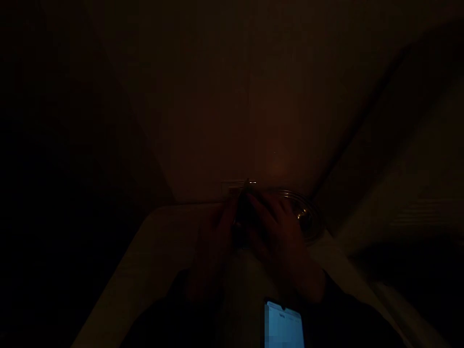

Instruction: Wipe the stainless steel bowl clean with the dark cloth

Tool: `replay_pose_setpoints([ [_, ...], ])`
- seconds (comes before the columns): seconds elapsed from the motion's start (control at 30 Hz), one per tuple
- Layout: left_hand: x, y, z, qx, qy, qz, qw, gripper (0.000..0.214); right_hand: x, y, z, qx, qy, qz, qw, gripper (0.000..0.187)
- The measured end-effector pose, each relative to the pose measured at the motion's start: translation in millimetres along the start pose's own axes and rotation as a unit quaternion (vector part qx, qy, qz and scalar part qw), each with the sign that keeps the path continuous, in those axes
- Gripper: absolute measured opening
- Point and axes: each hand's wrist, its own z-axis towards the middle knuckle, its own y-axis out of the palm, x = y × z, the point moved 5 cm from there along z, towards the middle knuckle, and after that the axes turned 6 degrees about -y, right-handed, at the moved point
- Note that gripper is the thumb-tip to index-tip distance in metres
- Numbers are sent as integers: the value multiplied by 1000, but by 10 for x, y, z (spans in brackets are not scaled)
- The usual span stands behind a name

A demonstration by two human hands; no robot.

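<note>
The scene is very dark. My left hand (213, 241) and my right hand (281, 241) meet over a pale table (159, 251), fingers curled around a small dark object (246, 215) between them that I cannot make out. A round metal dish (308, 217) lies just beyond my right hand. A lit phone screen (284, 326) glows blue near my body, below my right wrist.
A wall rises behind the table. A pale surface (409, 203) slopes off at the right. The left side is black and nothing shows there.
</note>
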Motion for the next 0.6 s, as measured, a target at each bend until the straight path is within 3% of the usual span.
replay_pose_setpoints([
  [0.1, 28, -49, 11, 19, 21, -29, 999, 28, -124, 34, -29, 2, -42, -15, 999, 50],
  [0.3, 27, -27, 35, -21, 12, -5, 1000, 31, -84, 63, -41, 17, -23, -8, 1000, 49],
  [0.43, 46, -43, 87, -23, 45, -48, 998, 25, -209, 98, -63, 26, -65, -38, 997, 48],
  [0.6, 122, -139, 58, 31, 95, 4, 995, 21, -344, 126, -109, 44, -109, -79, 990, 43],
])
